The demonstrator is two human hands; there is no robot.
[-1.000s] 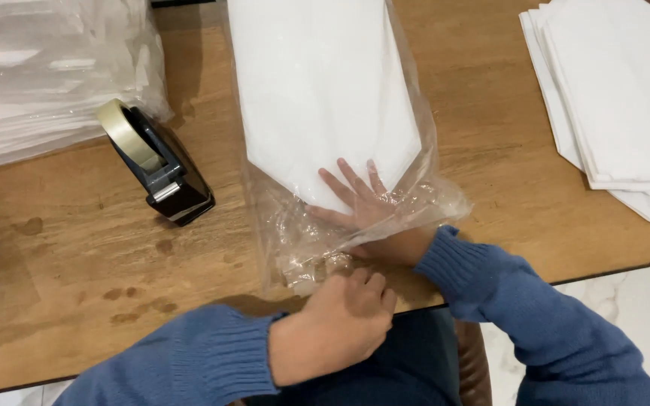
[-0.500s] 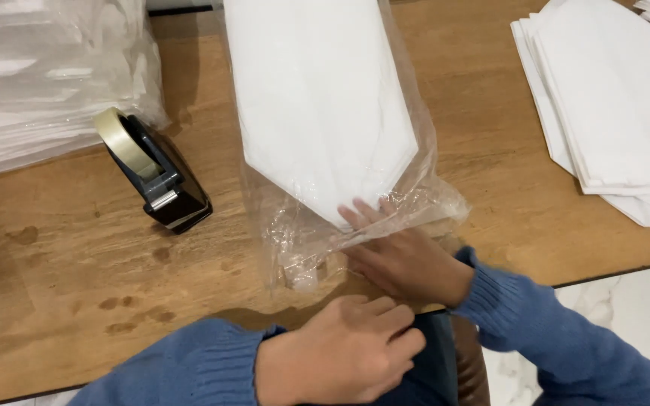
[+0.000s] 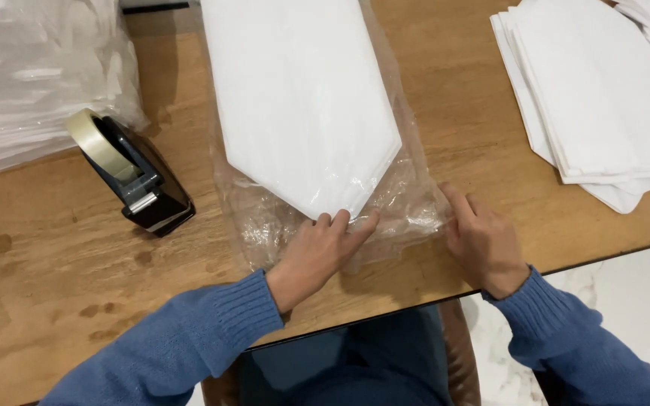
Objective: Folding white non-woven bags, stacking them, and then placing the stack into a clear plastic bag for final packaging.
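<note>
plastic bag (image 3: 408,207) w/ white folded cloth (image 3: 302,105): l hand (image 3: 325,252) flat at 6 o'clock pinning it, r hand (image 3: 483,240) flat at 4 o'clock smoothing edge.

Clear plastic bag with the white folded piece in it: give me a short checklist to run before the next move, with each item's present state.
1. White folded piece inside the clear bag, pointed end toward the person: ok.
2. Left hand pressing on the crumpled open end of the bag, fingertips at the point of the piece: ok.
3. Right hand on the bag's right edge: ok.
4. Bag mouth lying flat: not ok, it is wrinkled and bunched.
5. Tape dispenser near the left hand, tape roll on it: ok; a free tape end cannot be told.
6. Stack of white folded pieces apart from the bag: ok.
</note>
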